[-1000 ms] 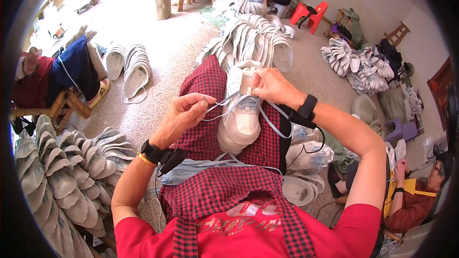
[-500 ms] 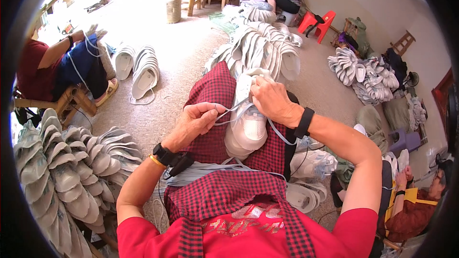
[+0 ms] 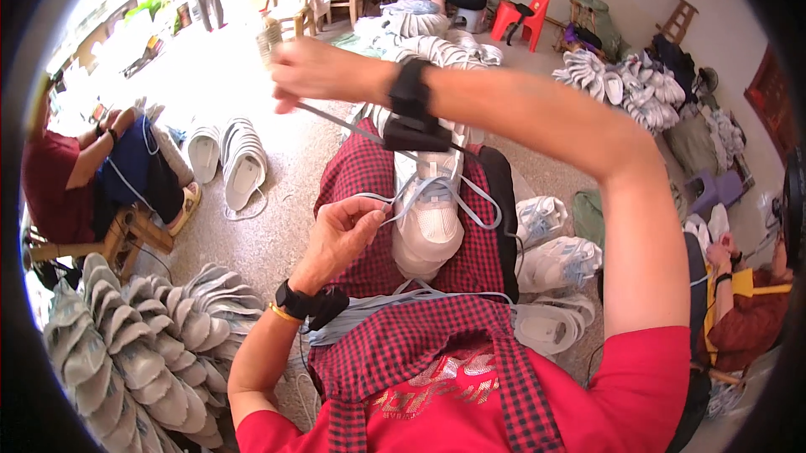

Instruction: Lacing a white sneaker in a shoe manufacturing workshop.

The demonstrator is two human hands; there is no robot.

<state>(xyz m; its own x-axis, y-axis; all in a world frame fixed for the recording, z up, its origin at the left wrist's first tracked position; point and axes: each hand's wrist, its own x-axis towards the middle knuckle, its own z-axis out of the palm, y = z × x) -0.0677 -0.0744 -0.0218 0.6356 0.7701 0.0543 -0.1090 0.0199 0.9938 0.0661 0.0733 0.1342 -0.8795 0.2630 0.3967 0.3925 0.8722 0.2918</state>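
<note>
A white sneaker (image 3: 430, 235) rests on my lap with its toe toward me, over a red and black checked apron (image 3: 357, 169). Pale blue shoelace (image 3: 483, 211) runs through its eyelets, with a loose loop on the right side. My left hand (image 3: 348, 226) pinches one part of the lace beside the shoe. Raised across to the upper left, my right hand (image 3: 323, 75) is closed on the other lace end, stretched from the shoe. The right forearm and black wristband hide the shoe's upper end. More laces (image 3: 369, 324) lie bundled across my lap.
Stacked shoes (image 3: 143, 335) pile up at my left; a row of shoes (image 3: 428, 50) lies ahead. Other shoes (image 3: 558, 261) sit close on my right. Co-workers sit at the left (image 3: 63, 180), right (image 3: 751, 310) and far back. A red chair (image 3: 522, 18) stands behind.
My right hand has moved from the shoe up and to the left, drawing the lace out. My left hand keeps its pinch. The view has shifted slightly.
</note>
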